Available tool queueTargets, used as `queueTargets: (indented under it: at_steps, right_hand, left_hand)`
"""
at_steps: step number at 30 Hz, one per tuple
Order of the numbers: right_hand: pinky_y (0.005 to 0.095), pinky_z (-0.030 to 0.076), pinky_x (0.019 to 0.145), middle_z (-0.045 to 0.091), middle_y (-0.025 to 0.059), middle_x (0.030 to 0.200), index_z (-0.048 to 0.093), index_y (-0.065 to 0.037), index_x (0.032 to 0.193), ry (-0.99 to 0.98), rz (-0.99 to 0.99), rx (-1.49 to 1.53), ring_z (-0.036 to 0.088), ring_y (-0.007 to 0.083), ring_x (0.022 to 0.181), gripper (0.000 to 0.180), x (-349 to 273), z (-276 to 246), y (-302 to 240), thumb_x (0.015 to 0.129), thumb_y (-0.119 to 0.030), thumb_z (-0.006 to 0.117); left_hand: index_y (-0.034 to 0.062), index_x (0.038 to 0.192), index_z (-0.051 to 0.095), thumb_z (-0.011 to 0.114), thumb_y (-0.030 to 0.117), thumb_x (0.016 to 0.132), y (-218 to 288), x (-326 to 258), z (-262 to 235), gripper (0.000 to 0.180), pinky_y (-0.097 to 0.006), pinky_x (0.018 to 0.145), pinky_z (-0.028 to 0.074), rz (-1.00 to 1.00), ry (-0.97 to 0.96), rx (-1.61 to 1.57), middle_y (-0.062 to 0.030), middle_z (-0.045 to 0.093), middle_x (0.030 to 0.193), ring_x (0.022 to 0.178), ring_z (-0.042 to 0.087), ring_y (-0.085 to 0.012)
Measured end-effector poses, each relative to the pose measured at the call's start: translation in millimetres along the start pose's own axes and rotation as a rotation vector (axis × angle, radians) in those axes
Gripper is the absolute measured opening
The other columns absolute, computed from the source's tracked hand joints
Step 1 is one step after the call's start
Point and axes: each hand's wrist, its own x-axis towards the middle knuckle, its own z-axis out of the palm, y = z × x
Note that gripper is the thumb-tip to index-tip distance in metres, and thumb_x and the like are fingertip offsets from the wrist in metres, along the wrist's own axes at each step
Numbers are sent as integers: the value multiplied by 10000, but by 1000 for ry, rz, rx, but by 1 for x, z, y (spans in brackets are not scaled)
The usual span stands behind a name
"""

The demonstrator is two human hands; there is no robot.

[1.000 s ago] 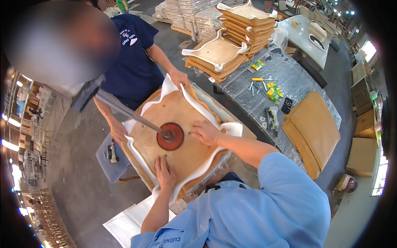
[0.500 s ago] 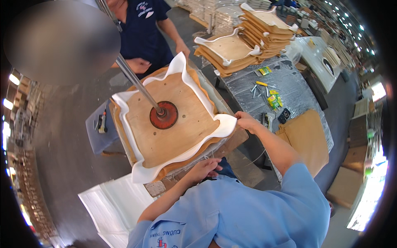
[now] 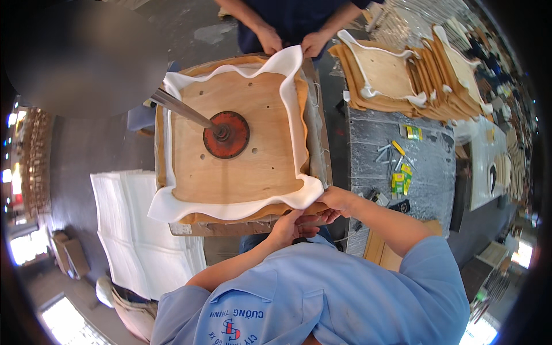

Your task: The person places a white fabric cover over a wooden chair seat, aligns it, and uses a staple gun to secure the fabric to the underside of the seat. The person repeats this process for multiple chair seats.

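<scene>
Grey floor (image 3: pixel 75 144) spreads around in the head view; centre stage, a plywood panel (image 3: pixel 236 181) fringed by white padding (image 3: pixel 195 211) and brown cover (image 3: pixel 303 109) sits beneath a red disc (image 3: pixel 236 144). Right hand (image 3: pixel 339 201) bends its fingers at the near right corner; left hand (image 3: pixel 289 227) half-curls beside it, both grips unclear. Blue lettering (image 3: pixel 236 314) marks the light-blue shirt (image 3: pixel 351 287).

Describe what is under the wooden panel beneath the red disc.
White padding and tan material show around the wooden panel, with a brown board lower down. Whatever lies under its middle is covered.
</scene>
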Motion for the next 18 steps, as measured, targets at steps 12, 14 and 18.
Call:
queueTargets:
  at_steps: [12,14,18]
  right_hand:
    - [418,513,500,672,204,738,708,64,1067,64,-438,-525,652,298,558,537,-7,9,8,1110,-424,489]
    - [469,547,593,694,232,802,690,46,1072,98,-673,-761,691,364,658,464,-4,5,15,1108,-363,473]
    - [539,559,700,713,226,853,674,-17,1098,110,-696,-914,716,426,787,330,-15,8,11,1087,-277,471]
  left_hand:
    - [65,1143,687,466,427,1111,15,18,37,425,-314,578,477,106,419,72,-79,695,924,635,596,-167]
    - [73,1110,701,447,441,1104,16,11,33,447,-314,564,466,193,327,256,-61,676,835,622,584,-152]
    - [59,1071,711,416,486,1104,16,9,28,520,-348,586,468,318,308,534,-54,648,734,609,578,-162]
